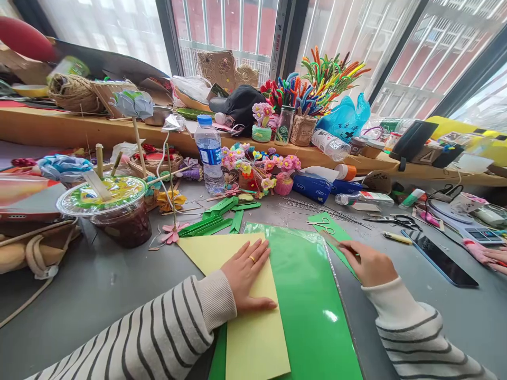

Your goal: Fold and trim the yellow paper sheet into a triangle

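My left hand [249, 274] lies flat, fingers stretched, on a folded sheet of pale yellow paper [257, 348]. Under that paper is a green sheet [312, 316] in a clear plastic sleeve. To the right, my right hand [370, 261] is closed, thumb and fingers pinching the blade end of a small pair of scissors [328, 232]. Their loop handles point away from me, over a strip of green paper [341, 258]. Folded green paper strips [209, 219] lie beyond the yellow paper, beside a pink paper flower [174, 233].
A lidded cup of dark drink [122, 224] stands at the left, a water bottle [208, 158] at the back. A phone [439, 258], black scissors [400, 220] and a scale [471, 224] lie at the right. Another person's hand [489, 256] shows at the right edge.
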A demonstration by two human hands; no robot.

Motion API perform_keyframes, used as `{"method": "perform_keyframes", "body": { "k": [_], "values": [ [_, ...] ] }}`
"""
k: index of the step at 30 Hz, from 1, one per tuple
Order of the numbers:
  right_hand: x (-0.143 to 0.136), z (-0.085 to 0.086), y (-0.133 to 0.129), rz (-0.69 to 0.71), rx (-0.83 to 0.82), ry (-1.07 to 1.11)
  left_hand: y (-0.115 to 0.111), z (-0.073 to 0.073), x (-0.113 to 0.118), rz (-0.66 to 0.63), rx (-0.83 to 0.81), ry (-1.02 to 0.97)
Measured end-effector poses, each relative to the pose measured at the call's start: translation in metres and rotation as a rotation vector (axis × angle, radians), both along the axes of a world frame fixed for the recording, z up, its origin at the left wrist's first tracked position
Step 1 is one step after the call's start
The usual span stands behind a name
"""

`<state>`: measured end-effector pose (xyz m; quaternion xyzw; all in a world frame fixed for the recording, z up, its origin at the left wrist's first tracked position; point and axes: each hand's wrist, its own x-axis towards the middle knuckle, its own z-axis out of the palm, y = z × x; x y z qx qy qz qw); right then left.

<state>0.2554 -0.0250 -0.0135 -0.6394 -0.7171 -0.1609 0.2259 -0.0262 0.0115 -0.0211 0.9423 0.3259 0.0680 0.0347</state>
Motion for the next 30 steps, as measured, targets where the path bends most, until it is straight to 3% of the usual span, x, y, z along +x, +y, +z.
{"method": "perform_keyframes", "body": {
  "k": [1, 4, 5, 7, 10, 14, 18, 23, 30],
  "values": [
    [-0.007, 0.007, -0.002, 0.018, -0.038, 0.076, 0.002, 0.0, -0.001, -0.02, -0.002, 0.003],
    [-0.032, 0.024, -0.007, 0.189, -0.438, 0.799, 0.006, -0.003, -0.003, -0.047, -0.004, 0.016],
    [-0.04, 0.027, -0.007, 0.201, -0.483, 0.94, 0.006, -0.003, -0.003, -0.049, -0.003, 0.019],
    [-0.05, 0.03, -0.008, 0.216, -0.554, 1.104, 0.006, -0.005, -0.001, -0.049, 0.003, 0.019],
    [-0.058, 0.028, -0.003, 0.277, -0.635, 1.173, 0.006, -0.005, 0.005, -0.023, 0.01, 0.0],
    [-0.066, 0.021, 0.006, 0.389, -0.567, 1.104, 0.009, -0.004, 0.019, 0.061, -0.017, -0.014],
    [-0.073, 0.018, 0.015, 0.435, -0.437, 0.79, 0.018, -0.002, 0.024, 0.164, -0.008, -0.013],
    [-0.072, 0.013, 0.029, 0.559, -0.15, 0.293, 0.031, -0.003, 0.016, 0.143, -0.004, -0.007],
    [-0.081, 0.001, 0.043, 0.62, -0.031, 0.125, 0.033, -0.005, 0.014, 0.135, 0.01, -0.005]
  ]
}}
